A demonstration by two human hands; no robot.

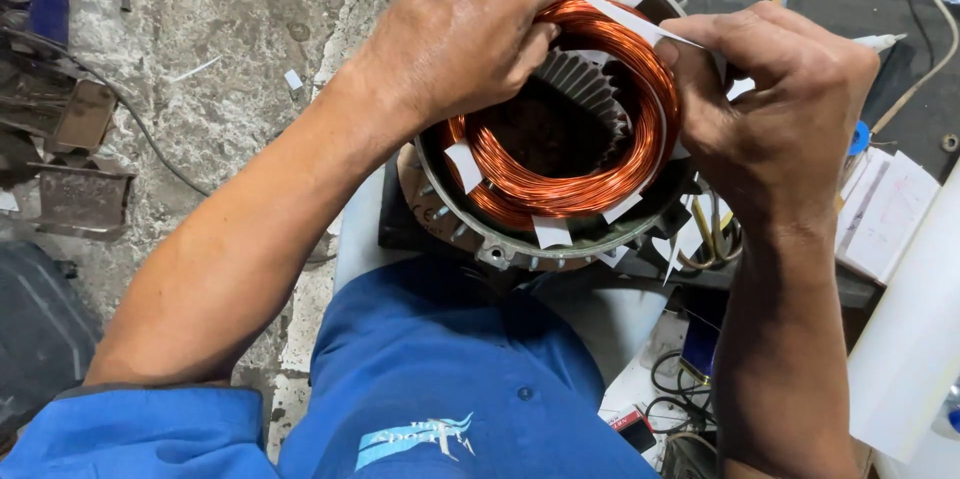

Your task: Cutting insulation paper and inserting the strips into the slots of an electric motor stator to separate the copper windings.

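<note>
Copper coil [560,179] under left hand [465,34], fingers curled on it, right hand [780,109] seemingly pinching white paper strip [625,19]

Copper wire coil [570,189]: glossy, bright orange, fine strands w/ enamel sheen. Paper strips [465,167] tucked into it at 7, 6 and 1 o'clock: white, matt, stiff-looking. Motor housing [497,251]: dull grey cast metal, rough, grimy rim w/ bolts. Inner core [580,79]: bare metal slots, matt. Floor [230,49] at 10 o'clock: rough, pitted concrete, stained. Shirt [440,379] at 6: blue woven cloth, smooth, matt. White sheets [885,214] at 3 o'clock: paper, flat finish.
</note>
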